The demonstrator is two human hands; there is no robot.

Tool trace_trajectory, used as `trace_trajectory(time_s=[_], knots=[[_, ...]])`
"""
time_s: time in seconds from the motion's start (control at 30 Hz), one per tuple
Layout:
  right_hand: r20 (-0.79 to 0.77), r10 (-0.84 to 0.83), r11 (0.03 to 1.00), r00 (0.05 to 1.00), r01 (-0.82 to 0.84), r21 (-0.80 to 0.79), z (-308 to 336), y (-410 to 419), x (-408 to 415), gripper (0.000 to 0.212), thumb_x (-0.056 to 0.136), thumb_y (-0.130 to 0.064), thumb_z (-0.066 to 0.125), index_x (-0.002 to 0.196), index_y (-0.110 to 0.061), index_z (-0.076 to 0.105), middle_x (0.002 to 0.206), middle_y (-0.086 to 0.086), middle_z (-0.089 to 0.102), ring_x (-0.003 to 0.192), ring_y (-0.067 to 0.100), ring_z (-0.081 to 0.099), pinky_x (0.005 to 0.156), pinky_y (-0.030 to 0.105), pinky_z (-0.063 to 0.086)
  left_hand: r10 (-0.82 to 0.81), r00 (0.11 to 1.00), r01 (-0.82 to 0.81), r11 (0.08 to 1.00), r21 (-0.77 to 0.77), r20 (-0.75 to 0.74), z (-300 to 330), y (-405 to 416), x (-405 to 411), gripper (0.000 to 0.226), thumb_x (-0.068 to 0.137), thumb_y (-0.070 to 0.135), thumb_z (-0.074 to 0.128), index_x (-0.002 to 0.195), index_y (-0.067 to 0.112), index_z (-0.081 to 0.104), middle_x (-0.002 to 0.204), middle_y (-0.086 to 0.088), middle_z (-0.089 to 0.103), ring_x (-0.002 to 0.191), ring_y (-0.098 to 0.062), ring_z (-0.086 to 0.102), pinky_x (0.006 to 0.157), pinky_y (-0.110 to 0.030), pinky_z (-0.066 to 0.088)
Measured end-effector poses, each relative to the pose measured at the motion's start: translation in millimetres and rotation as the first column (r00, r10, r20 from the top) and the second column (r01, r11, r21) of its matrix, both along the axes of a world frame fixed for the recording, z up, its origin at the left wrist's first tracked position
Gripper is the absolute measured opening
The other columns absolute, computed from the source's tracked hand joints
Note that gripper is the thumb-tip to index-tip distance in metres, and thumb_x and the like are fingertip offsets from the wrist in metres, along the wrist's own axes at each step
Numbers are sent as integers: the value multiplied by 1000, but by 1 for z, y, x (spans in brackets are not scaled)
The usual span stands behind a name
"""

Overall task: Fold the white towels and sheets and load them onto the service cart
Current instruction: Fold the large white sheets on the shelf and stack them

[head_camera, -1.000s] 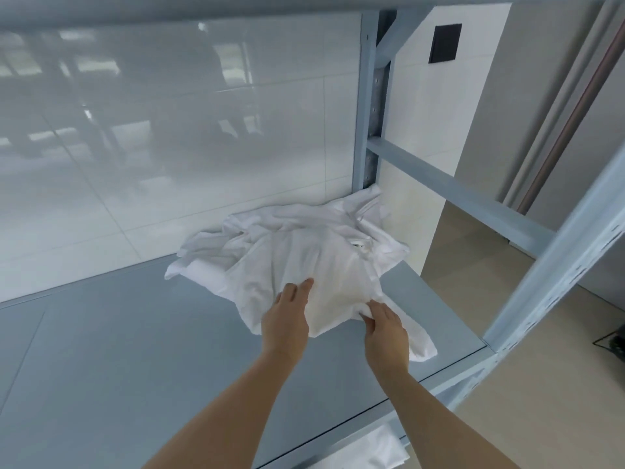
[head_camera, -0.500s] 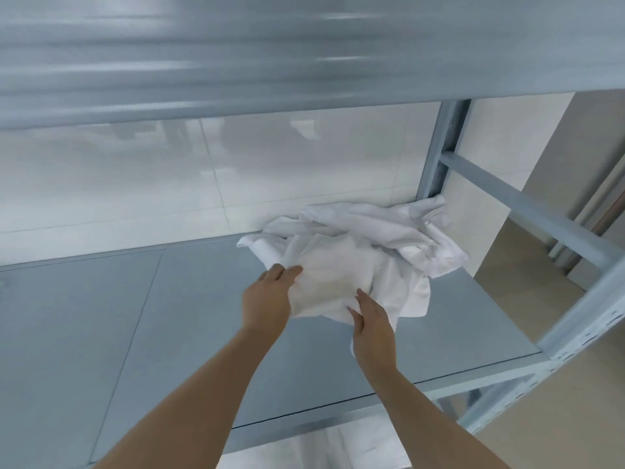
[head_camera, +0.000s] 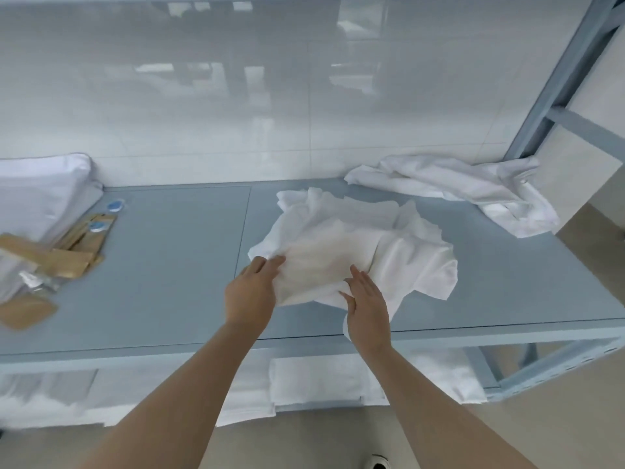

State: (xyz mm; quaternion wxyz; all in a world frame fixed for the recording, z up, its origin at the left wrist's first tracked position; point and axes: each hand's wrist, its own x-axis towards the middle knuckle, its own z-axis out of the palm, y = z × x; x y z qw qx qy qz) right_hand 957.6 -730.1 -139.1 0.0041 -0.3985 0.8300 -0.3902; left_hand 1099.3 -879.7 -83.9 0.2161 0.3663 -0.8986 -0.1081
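- The grey shelf (head_camera: 162,265) fills most of my view; it is the surface I am working on, with a glossy tiled wall (head_camera: 236,113) behind it and a blue upright post (head_camera: 554,82) at the right rear corner.
- On the lower shelf, just under the front edge, I see stacked white linen (head_camera: 314,380); I judge these are already folded, but the stack is blurred.
- A white pillow (head_camera: 40,194) sits at the far left against the wall.
- A second crumpled white cloth (head_camera: 473,191) lies at the right rear, well apart from the one in my hands; part of it hangs over the shelf's right end, so a careless tug nearby could send it to the floor.
- The towel (head_camera: 365,245) I am handling lies bunched in the middle of the shelf, toward the front. It is not yet flat, so folding it now would trap creases and give a lopsided bundle.
- Brown paper packets (head_camera: 61,258) lie at the left; spreading the towel that way could sweep them off.
- My left hand (head_camera: 252,296) pinches the towel's near left edge between thumb and fingers.
- My right hand (head_camera: 367,302) rests on the near edge, fingers straight and close together; if only it presses, the cloth may slide toward the front edge.
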Motion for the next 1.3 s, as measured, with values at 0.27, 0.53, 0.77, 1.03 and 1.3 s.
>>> trace_trajectory(time_s=[0.27,0.53,0.77,1.03,1.3], knots=[[38,145,964,989,-150,218,-38,-16,40,21,99,-17,48,116,-17,61,153,-10,31,146,14,19,116,46,18,109,989,-124,977,174,96,-62,-4,68,56,86,-1,51,134,26,53,107,2,58,67,-25,55,55,-32,43],[-400,6,1000,916,-8,-5,-1,-24,41,46,91,-52,47,112,-18,69,126,2,63,111,28,60,90,43,47,19,980,9,990,138,-200,-42,7,17,59,93,45,52,144,18,39,135,-4,50,113,-25,54,82,-39,50],[-311,-6,937,950,115,331,29,-29,-57,78,80,-74,40,146,-32,34,158,4,22,146,28,16,111,59,17,-85,996,90,984,151,-39,-15,-9,-78,75,87,65,44,150,33,21,155,-5,28,143,-28,23,111,-44,29],[172,121,638,978,-209,741,-11,-42,-93,77,78,-84,25,146,-53,7,159,-15,-12,148,21,-11,114,59,-1,-194,909,70,943,325,368,-69,-20,-105,68,97,36,39,148,49,-4,162,9,1,147,-34,5,113,-46,26],[153,97,610,983,-180,771,-51,-26,-51,68,88,-73,14,150,-42,15,161,-7,-12,144,25,-25,115,58,-7,-27,858,-85,977,194,513,-124,-36,-19,76,94,10,41,153,36,0,161,10,8,149,-29,-3,119,-45,4]])
